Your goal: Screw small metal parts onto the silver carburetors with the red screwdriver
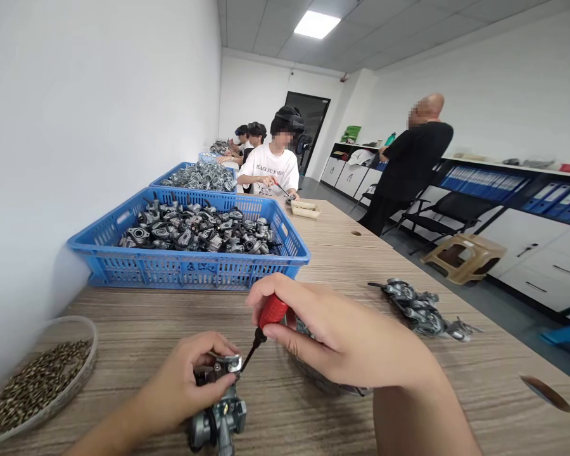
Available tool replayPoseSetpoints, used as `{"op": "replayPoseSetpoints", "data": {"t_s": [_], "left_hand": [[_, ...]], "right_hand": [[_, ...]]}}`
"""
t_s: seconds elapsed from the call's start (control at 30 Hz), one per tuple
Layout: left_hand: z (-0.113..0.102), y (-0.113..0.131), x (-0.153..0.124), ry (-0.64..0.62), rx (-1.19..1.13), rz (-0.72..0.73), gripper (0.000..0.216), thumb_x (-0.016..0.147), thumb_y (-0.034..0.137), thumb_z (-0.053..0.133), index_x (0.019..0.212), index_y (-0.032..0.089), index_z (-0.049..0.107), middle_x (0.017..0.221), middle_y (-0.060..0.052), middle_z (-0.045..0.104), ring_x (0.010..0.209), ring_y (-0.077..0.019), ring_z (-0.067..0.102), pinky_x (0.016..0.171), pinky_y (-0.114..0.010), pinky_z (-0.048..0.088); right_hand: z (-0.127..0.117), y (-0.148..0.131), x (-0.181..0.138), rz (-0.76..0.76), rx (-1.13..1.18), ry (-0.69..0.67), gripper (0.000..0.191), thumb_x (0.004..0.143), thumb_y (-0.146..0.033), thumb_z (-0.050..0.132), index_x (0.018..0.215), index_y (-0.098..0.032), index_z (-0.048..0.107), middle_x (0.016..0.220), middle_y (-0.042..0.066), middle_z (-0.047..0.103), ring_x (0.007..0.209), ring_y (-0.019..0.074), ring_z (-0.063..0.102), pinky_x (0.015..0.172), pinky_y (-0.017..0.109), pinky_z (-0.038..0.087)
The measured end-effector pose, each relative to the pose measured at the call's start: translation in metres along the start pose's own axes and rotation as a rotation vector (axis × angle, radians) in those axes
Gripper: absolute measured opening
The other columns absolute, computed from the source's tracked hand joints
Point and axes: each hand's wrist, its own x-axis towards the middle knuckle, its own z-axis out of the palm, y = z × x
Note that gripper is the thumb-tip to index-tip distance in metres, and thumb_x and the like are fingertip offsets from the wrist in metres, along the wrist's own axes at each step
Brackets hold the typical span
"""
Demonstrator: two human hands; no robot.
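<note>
My left hand grips a small grey metal carburetor against the wooden table, fingers around its upper end. In my right hand is a screwdriver with a red handle and dark shaft, tilted down to the left. Its tip meets the carburetor beside my left fingertips; the screw there is too small to make out. Under my right hand more metal parts show, mostly hidden by the hand and wrist.
A blue crate full of carburetors stands ahead, another blue crate behind it. A clear tub of screws sits left. Several carburetors lie right, near the table edge. Co-workers sit farther along; a person stands right.
</note>
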Motion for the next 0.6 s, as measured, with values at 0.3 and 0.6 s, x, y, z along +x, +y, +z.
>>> {"op": "replayPoseSetpoints", "data": {"t_s": [0.3,0.6], "left_hand": [[-0.004,-0.013,0.001,-0.041,-0.180,-0.037,0.016,0.091,0.017,0.081,0.107,0.020,0.077,0.120,-0.012,0.080,0.114,-0.0258,0.077,0.099,-0.037,0.063],[0.003,-0.003,-0.001,-0.083,-0.139,-0.086,0.027,0.089,0.015,0.081,0.112,0.020,0.069,0.120,-0.012,0.081,0.116,-0.0280,0.076,0.103,-0.041,0.059]], "right_hand": [[0.012,0.013,0.012,-0.053,-0.111,0.118,0.017,0.111,-0.039,0.065,0.114,-0.023,0.067,0.099,0.001,0.077,0.080,0.0163,0.069,0.072,0.030,0.047],[0.012,0.003,0.002,0.090,-0.156,0.116,0.023,0.092,-0.015,0.063,0.112,-0.022,0.054,0.109,0.007,0.071,0.089,0.0217,0.066,0.078,0.035,0.050]]}}
